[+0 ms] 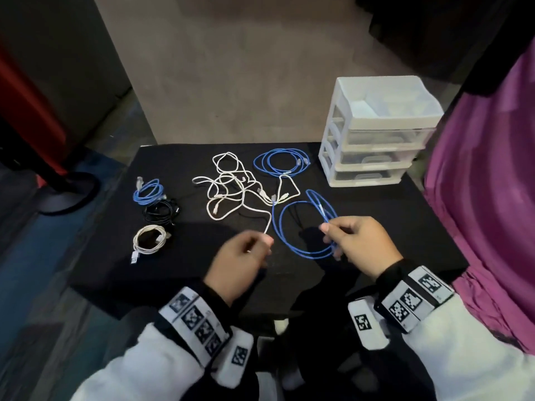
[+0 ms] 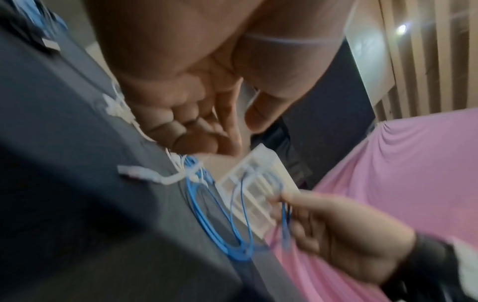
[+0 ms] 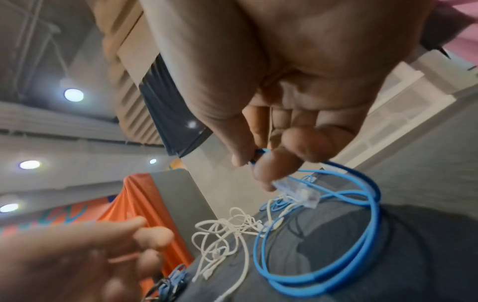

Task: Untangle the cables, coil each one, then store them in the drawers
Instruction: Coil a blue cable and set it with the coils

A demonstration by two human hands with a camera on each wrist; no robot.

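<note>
On the black table (image 1: 376, 221) my right hand (image 1: 330, 230) pinches a blue cable (image 1: 289, 244) gathered into two or three loops that hang down to the cloth. In the right wrist view its thumb and fingers (image 3: 258, 161) hold the loops beside a clear plug (image 3: 297, 192). My left hand (image 1: 265, 244) hovers, blurred, with curled fingers at the near end of a white cable from the white tangle (image 1: 228, 189); whether it grips that end is unclear. A white three-drawer unit (image 1: 376, 131) stands at the back right, drawers closed.
A coiled blue cable (image 1: 279, 162) lies behind the tangle. On the table's left lie three coils: blue (image 1: 147, 192), black (image 1: 162, 211), white (image 1: 149, 238). Purple cloth (image 1: 492, 183) hangs at the right edge. A dark round stand base (image 1: 66, 192) is on the floor at left.
</note>
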